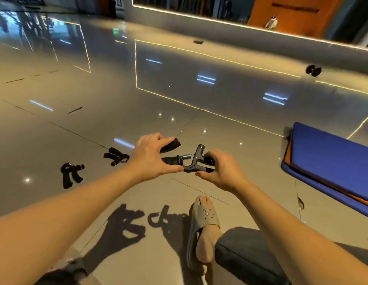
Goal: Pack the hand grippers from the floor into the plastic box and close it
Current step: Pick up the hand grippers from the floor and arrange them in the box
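Above glossy grey floor (pixel 96 103) tiles, at mid-view, held up between both hands: one hand gripper (pixel 191 161), grey-framed, with a steel spring and black handles. On its left end, the left hand (pixel 152 159), palm down, wrist straight, fingers (pixel 165 140) curled over the upper black handle, thumb pressed under the lower one. On its right end, the right hand (pixel 221 171), knuckles up, fingers wrapped round the grey frame, thumb tucked beneath. Reaching in from the lower corners, two bare forearms, nearly straight, angled toward each other. Lying on the floor to the left: a second gripper (pixel 116 158) near the left wrist, a third gripper (pixel 70 175) farther out. At the right edge, a blue mat (pixel 333 161). Below the hands, a foot in a grey sandal (pixel 203 221).
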The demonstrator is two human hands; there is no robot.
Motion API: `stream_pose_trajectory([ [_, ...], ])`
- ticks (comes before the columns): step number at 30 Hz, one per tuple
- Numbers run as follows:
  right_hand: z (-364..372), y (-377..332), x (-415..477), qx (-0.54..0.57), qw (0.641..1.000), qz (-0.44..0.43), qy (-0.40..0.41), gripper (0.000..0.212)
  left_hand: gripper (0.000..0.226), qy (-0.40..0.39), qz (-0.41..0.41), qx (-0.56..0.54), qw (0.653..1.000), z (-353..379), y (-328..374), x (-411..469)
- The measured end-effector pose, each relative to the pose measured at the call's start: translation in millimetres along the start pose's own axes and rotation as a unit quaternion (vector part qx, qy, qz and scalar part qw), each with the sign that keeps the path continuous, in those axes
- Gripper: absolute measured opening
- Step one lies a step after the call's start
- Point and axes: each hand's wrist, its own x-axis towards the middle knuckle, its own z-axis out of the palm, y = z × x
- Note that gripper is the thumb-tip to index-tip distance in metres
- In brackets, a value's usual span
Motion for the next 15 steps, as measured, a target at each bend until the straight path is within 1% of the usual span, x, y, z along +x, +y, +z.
stream_pose_trajectory([
  [3,-50.4,10.1,-59.2,-0.001,1.0,0.012,0.018,0.051,0.097,-0.001,0.044,-0.018,0.999,-14.5,70.9,-17.8],
  [7,-102.4,21.5,-139.5,0.003,0.999,0.027,0.028,0.051,0.099,-0.024,0.104,0.005,0.994,-28.9,155.7,-51.2],
  [11,-135.3,24.4,-214.3,0.012,0.998,0.041,0.038,0.053,0.098,-0.019,0.143,-0.009,0.989,-32.6,223.7,-87.2],
  [15,-159.8,26.4,-280.0,0.014,0.996,0.057,0.064,0.052,0.099,-0.032,0.172,-0.023,0.984,-24.8,278.1,-120.2],
])
